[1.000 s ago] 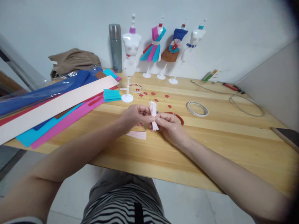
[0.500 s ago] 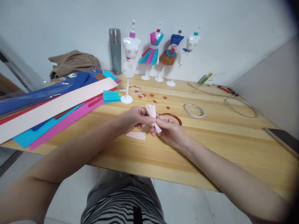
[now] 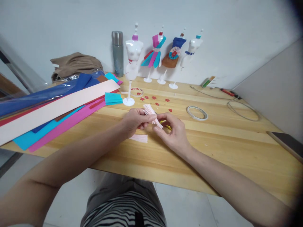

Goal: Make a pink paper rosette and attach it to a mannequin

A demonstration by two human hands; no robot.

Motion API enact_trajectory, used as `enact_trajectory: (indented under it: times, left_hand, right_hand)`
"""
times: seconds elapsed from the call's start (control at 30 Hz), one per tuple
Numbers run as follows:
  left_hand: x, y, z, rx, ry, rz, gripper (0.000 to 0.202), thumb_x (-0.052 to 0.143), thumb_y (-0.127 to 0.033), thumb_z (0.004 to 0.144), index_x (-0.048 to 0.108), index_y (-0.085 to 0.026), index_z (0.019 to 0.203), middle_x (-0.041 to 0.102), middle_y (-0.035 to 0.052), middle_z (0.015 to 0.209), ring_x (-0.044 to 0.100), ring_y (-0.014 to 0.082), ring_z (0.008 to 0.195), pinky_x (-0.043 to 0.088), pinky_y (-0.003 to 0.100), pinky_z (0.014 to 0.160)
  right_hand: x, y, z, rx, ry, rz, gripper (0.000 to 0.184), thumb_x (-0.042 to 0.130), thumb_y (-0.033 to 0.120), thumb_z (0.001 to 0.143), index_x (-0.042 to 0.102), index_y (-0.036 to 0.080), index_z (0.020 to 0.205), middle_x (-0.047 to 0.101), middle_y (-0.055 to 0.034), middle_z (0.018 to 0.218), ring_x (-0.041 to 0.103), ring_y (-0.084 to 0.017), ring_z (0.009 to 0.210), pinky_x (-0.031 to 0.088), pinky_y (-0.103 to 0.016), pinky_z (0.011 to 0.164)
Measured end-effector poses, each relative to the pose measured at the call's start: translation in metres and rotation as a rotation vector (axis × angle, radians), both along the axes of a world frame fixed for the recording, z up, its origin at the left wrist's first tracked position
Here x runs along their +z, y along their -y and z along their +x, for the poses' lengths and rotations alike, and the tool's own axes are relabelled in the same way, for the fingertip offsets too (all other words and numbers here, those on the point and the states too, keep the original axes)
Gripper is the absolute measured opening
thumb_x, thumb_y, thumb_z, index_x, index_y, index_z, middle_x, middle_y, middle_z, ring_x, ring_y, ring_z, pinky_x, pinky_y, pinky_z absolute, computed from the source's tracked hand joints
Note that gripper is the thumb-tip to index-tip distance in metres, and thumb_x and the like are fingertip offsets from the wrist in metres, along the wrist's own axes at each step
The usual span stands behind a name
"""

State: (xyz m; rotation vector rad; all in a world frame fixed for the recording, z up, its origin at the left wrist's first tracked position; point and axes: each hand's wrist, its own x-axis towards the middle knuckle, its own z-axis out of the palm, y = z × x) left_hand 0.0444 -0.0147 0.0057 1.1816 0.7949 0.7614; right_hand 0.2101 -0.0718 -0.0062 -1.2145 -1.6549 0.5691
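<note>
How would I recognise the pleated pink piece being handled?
Start at the wooden table, then find the left hand above it. It grips the pleated pink piece. Unlike the similar pink strip lying on the table, this one is held.

A plain, pale bluish-white wall (image 3: 71, 22) rises behind the long, light-brown wooden table (image 3: 224, 151), whose grain runs lengthwise. Over to the right I see a flat, greyish upright panel (image 3: 267, 82) bordering the tabletop. Below the front edge lie smooth, pale floor tiles (image 3: 184, 205) with thin joints. The light is soft and cool.
</note>
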Motion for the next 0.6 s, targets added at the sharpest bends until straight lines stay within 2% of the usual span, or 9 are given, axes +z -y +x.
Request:
enact_trajectory:
  times: [0.13, 0.3, 0.47, 0.6]
  left_hand:
    - [-0.001, 0.003, 0.002, 0.044, -0.04, 0.02, 0.026, 0.077, -0.03, 0.068, 0.062, -0.012, 0.058, 0.049, -0.0041, 0.042, 0.039, 0.0038, 0.04, 0.027, 0.018, 0.043]
    - [-0.001, 0.004, 0.003, 0.083, -0.066, 0.041, 0.019, 0.077, -0.025, 0.068, 0.065, -0.011, 0.064, 0.049, -0.0057, 0.041, 0.039, 0.0032, 0.039, 0.027, 0.017, 0.041]
    - [0.007, 0.006, 0.005, 0.082, -0.115, 0.069, 0.013, 0.076, -0.015, 0.067, 0.064, -0.011, 0.062, 0.054, -0.0049, 0.041, 0.044, 0.0037, 0.038, 0.031, 0.016, 0.04]
    - [0.015, 0.008, 0.006, 0.087, -0.15, 0.062, 0.016, 0.075, -0.008, 0.068, 0.062, -0.012, 0.058, 0.055, -0.0044, 0.042, 0.047, 0.0039, 0.038, 0.034, 0.015, 0.04]
  right_hand:
    - [-0.005, -0.001, -0.001, -0.012, -0.005, -0.033, 0.022, 0.068, 0.042, 0.08, 0.064, 0.021, 0.087, 0.068, -0.005, 0.08, 0.061, -0.019, 0.072, 0.049, -0.033, 0.065]
    - [-0.013, -0.006, -0.002, 0.042, -0.129, -0.155, 0.023, 0.064, 0.042, 0.084, 0.062, 0.021, 0.074, 0.062, -0.0016, 0.064, 0.055, -0.015, 0.059, 0.042, -0.031, 0.059]
    - [-0.012, -0.006, -0.002, 0.051, -0.147, -0.16, 0.022, 0.065, 0.04, 0.081, 0.061, 0.021, 0.07, 0.06, -0.0005, 0.06, 0.052, -0.014, 0.055, 0.04, -0.03, 0.056]
    - [-0.012, -0.006, -0.002, 0.026, -0.067, -0.137, 0.022, 0.064, 0.04, 0.082, 0.061, 0.021, 0.07, 0.06, -0.0007, 0.061, 0.051, -0.015, 0.055, 0.039, -0.03, 0.055]
